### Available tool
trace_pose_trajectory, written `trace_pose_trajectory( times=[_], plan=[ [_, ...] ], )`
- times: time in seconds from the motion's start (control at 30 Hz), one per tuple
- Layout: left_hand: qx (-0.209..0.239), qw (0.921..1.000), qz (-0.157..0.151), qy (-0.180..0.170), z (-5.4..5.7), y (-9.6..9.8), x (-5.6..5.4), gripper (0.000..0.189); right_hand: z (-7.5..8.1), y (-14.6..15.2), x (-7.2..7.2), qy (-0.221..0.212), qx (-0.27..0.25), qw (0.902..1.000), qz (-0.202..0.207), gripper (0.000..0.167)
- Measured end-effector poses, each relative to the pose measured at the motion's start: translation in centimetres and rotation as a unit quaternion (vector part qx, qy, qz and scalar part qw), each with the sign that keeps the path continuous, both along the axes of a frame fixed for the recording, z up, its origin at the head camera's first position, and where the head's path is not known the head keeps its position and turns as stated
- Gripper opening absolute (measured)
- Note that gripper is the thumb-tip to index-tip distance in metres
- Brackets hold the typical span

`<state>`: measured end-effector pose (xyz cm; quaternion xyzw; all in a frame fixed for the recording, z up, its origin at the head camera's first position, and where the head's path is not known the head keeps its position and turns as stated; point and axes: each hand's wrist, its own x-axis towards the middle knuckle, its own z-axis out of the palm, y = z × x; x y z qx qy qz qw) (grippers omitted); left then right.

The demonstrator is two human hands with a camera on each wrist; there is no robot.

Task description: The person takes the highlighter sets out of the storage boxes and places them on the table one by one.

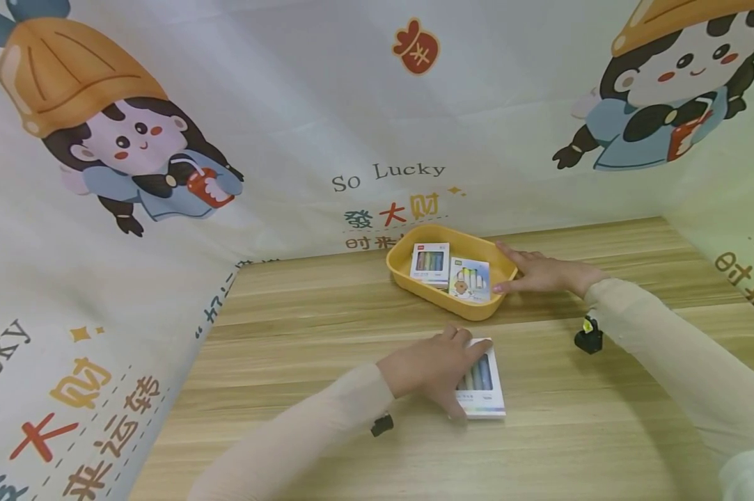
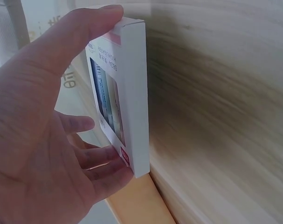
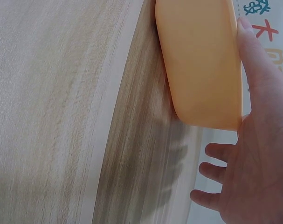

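Observation:
My left hand (image 1: 432, 365) holds a flat white box of highlighters (image 1: 482, 383), which has a window showing pastel pens. In the left wrist view the thumb lies on one short end of this highlighter box (image 2: 134, 98), and fingertips meet the opposite end. A yellow plastic basket (image 1: 423, 287) stands near the back of the table. At its right end is my right hand (image 1: 548, 273), with the thumb over the rim; in the right wrist view the other visible fingers hang off the basket (image 3: 202, 65). Inside the basket lie a windowed pen box (image 1: 431, 263) and a box with pictured markers (image 1: 469, 280).
The wood-grain table (image 1: 289, 348) meets a printed cloth backdrop (image 1: 301, 104) behind the basket. More of this cloth hangs along the left and right sides. Small black devices sit under both wrists.

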<state>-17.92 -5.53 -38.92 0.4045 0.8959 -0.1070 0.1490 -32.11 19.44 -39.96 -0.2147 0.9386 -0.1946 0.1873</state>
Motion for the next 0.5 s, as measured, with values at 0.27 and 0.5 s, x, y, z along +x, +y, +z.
trace_pose_trajectory(
  times=[0.27, 0.5],
  plan=[
    [0.002, 1.0, -0.007, 0.006, -0.26, 0.49, 0.34, 0.119, -0.09, 0.06, -0.05, -0.001, 0.0, 1.0, 0.001, 0.106],
    [0.005, 0.9999, 0.005, -0.007, -0.58, 0.75, 0.44, 0.12, 0.16, -0.07, 0.14, -0.003, -0.002, 1.0, 0.003, 0.105]
  ],
)
